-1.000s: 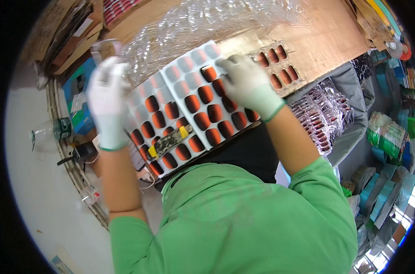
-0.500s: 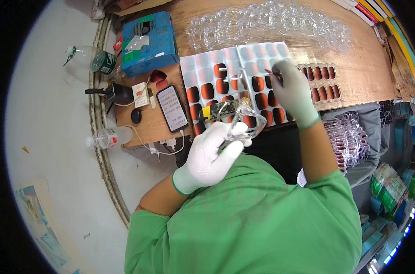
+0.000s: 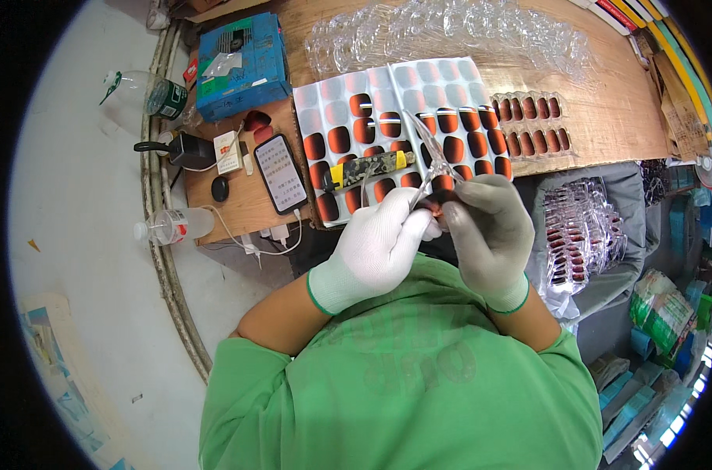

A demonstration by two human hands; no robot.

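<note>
- The left hand [image 3: 375,247], in a white glove with a green-edged cuff, comes in from the near left with its elbow bent outward and its back turned up; thumb and fingers point right and slightly far.
- Its grip is a closed pinch on a clear glasses frame [image 3: 430,149].
- The right hand [image 3: 493,235], gloved alike but greyer at the fingers, reaches in from the near right, wrist bent so that its fingers curve left toward the other hand.
- Thumb and forefinger are bowed, with a gap between them, their tips beside a dark reddish lens [image 3: 433,205]; whether they hold it firmly cannot be told.
- The two hands meet before the chest of the green shirt [image 3: 403,368], at the near edge of the table.
- The frame is transparent and colourless, glinting along its thin parts, and slants from the left fingers toward the far side, over the lens sheet [image 3: 398,86].
- The lens sits at the frame's near end, between both hands, partly hidden by the fingertips; it looks dark with an orange-red tint.
- On the sheet, rows of similar lenses shade from black to orange, the far rows paler and greyish.
</note>
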